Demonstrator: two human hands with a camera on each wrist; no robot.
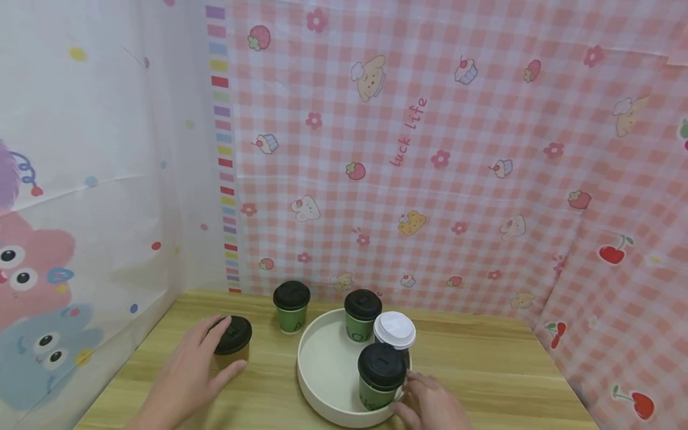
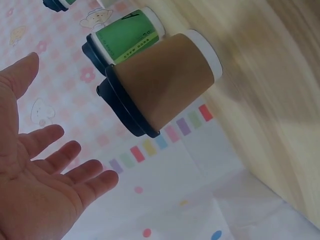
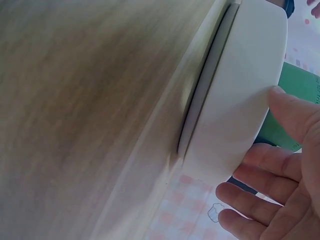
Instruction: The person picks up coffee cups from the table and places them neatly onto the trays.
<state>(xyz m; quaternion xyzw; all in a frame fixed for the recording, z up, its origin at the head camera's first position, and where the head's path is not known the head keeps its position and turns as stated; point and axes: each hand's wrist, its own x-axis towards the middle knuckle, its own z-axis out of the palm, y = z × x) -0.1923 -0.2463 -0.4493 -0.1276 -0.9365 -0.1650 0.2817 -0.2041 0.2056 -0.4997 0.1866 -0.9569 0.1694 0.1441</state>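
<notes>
My left hand (image 1: 188,370) is held beside a brown paper cup (image 2: 165,82) with a black lid. In the left wrist view its spread fingers are apart from that cup. On the right, my right hand (image 1: 432,403) touches the rim of a round cream tray (image 1: 305,385), its thumb and fingertips at the edge and the fingers loosely extended. Close to those fingertips, a green cup (image 1: 378,373) with a black lid stands upright in the tray. Behind it are a white-lidded cup (image 1: 395,328), its body mostly hidden, and another black-lidded green cup (image 1: 361,316).
A further green cup (image 1: 292,310) with a black lid stands on the wooden table (image 1: 484,370), left of the tray. Pink checked cloth (image 1: 408,197) hangs behind the table, and a white printed cloth (image 1: 118,227) hangs on the left.
</notes>
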